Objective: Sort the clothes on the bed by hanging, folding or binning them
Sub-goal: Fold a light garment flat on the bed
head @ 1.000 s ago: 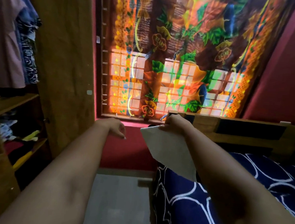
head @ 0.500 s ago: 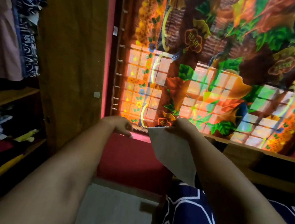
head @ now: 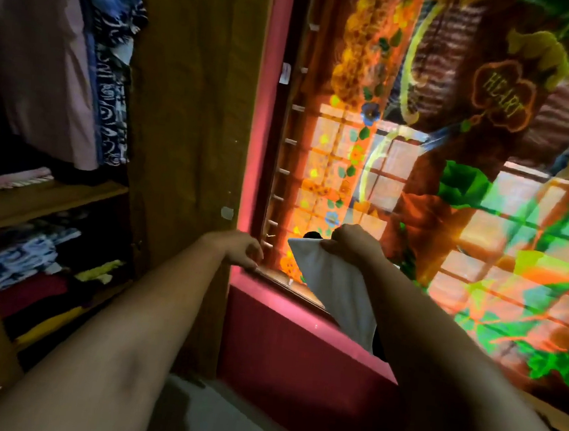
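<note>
Both arms reached straight out in front. The right hand (head: pixel 353 242) was up by the bright curtain (head: pixel 486 171). Its fingers pinched the top of a white cloth (head: pixel 335 288), and the cloth hung down in the air. The left hand (head: pixel 242 247) was beside it, with its fingers loosely bent and holding nothing. The cupboard (head: pixel 189 104) stood on the left.
</note>
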The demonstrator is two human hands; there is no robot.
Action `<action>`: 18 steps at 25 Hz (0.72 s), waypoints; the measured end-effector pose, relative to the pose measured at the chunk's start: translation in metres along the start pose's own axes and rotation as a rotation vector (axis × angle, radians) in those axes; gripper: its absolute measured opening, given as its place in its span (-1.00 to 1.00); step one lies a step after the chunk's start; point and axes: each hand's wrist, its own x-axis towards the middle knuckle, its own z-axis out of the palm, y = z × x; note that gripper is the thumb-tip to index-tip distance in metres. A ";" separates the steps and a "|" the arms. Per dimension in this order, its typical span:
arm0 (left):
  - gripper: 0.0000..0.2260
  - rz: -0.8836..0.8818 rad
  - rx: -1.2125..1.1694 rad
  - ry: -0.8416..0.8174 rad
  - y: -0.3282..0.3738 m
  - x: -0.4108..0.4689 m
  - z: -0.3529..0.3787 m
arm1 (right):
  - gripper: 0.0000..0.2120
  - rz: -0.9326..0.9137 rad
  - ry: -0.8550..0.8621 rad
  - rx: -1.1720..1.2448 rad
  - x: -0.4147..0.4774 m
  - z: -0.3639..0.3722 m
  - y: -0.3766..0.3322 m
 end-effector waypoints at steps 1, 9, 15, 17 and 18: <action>-0.64 -0.040 -0.001 -0.003 -0.014 0.005 -0.001 | -0.61 -0.032 0.003 0.016 0.020 0.008 -0.006; -0.65 -0.338 -0.142 0.012 -0.146 0.022 -0.009 | -0.59 -0.295 -0.028 0.113 0.162 0.058 -0.099; -0.46 -0.452 -0.243 0.070 -0.258 0.023 -0.041 | -0.66 -0.491 -0.230 0.183 0.253 0.077 -0.215; -0.38 -0.479 -0.326 0.138 -0.291 0.018 -0.058 | -0.74 -0.570 -0.290 0.207 0.281 0.078 -0.260; -0.34 -0.488 -0.347 0.171 -0.308 0.014 -0.067 | -0.73 -0.610 -0.297 0.215 0.293 0.077 -0.284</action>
